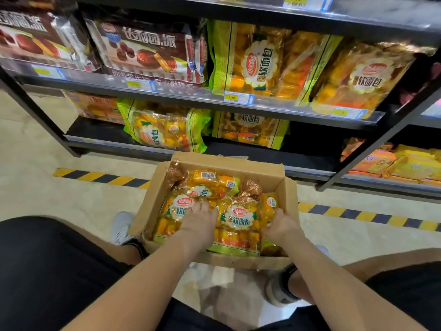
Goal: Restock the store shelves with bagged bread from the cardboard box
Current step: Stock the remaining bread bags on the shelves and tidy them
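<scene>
Left hand (199, 219), right hand (280, 226): fingers curled down either side of one bread bag (238, 222), gripping both edges, likely to lift it level | bag lies in cardboard box (155, 194) on the floor | bottom shelf (310, 154) gap just ahead

A yellow-and-black striped floor tape (102, 177) crosses the pale speckled floor (28, 199). Far beyond the tape, two dark brown chocolate-pie bags (148, 51) stand side by side. Yellow-and-blue paper price tags (238, 98) sit beyond it. Flat orange snack packets (374, 161) lie just beyond its right section.
</scene>
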{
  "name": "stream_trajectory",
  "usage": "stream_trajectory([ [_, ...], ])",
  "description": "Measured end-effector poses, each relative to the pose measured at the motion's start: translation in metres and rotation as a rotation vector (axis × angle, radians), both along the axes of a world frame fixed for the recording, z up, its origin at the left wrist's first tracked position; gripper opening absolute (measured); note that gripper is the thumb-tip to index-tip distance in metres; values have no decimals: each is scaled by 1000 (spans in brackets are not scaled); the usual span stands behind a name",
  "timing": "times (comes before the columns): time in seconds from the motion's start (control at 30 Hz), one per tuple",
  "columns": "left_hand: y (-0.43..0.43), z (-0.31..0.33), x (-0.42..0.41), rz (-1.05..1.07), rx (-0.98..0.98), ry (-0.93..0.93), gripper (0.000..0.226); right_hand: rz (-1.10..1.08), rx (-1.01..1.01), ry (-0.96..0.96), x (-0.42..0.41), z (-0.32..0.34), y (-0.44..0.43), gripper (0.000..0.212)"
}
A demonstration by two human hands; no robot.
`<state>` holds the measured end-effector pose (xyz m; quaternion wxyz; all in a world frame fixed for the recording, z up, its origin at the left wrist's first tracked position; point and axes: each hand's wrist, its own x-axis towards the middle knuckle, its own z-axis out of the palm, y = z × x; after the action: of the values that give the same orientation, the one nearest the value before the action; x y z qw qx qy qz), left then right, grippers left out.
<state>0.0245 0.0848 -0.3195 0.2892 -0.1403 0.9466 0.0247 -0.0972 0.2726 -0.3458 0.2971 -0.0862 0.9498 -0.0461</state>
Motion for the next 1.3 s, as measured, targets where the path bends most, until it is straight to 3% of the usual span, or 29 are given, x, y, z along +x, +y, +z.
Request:
stream_trajectory([
  [0.17, -4, -8, -9, 8, 33, -17, 76, -107, 42, -49, -7, -26, -6, 62],
  [0.33, -15, -15, -16, 36, 65, -44, 77, -63, 165, 10, -14, -48, -18, 91],
  [0.5, -31, -21, -19, 87, 84, -79, 71, 70, 318, 107, -20, -60, -26, 106],
  [0.6, -40, -24, -21, 115, 89, -78, 69, 70, 312, 74, -18, -69, -32, 110],
  [0.97, -50, -27, -24, 150, 128, -87, 71, -19, 188, 75, -25, -63, -25, 90],
  [1.1, -56, -33, -18, 219, 155, -94, 76, -66, 107, 74, -18, -49, -19, 87],
  [1.3, -72, -46, -6, 372, 208, -118, 80, -79, 60, 116, -9, -14, -8, 64],
])
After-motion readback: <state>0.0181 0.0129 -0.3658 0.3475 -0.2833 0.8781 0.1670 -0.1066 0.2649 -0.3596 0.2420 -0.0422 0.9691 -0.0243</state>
